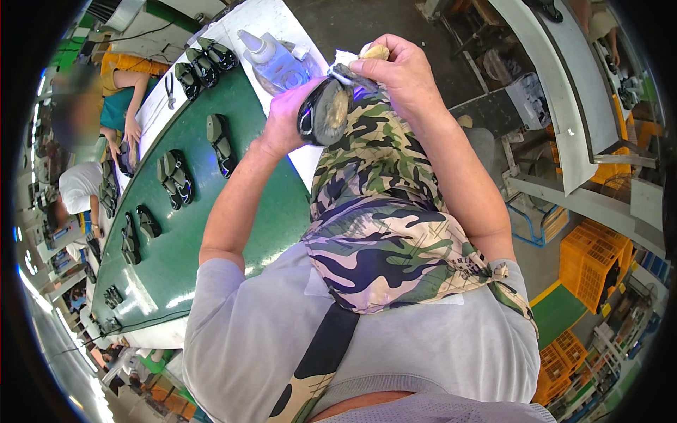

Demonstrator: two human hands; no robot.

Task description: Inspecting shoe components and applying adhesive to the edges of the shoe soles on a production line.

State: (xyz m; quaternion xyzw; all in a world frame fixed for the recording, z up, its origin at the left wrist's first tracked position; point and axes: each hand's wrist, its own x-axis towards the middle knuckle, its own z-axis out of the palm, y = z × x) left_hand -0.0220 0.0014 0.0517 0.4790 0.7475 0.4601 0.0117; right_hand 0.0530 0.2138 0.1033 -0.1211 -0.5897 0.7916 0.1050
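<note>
In front of the apron my left hand (285, 118) is closed around a glossy black shoe (326, 113), its worn-looking grey and tan sole turned partly toward me. My right hand (407, 76) pinches a pale, crumpled wad (345, 58), white with a yellowish part, against the far end of the shoe. Finger and wad cover that end, so the exact contact is hidden. Just beyond my left hand, a clear squeeze bottle (271, 60) with a pointed nozzle stands on the white table edge (300, 28).
A green conveyor belt (233, 211) to my left carries several dark shoes (175, 178). More shoes (204, 65) sit on the white ledge beyond. Across it, another person's hands (130, 134) handle a shoe. Yellow crates (592, 264) and a metal-framed bench (585, 190) are at right.
</note>
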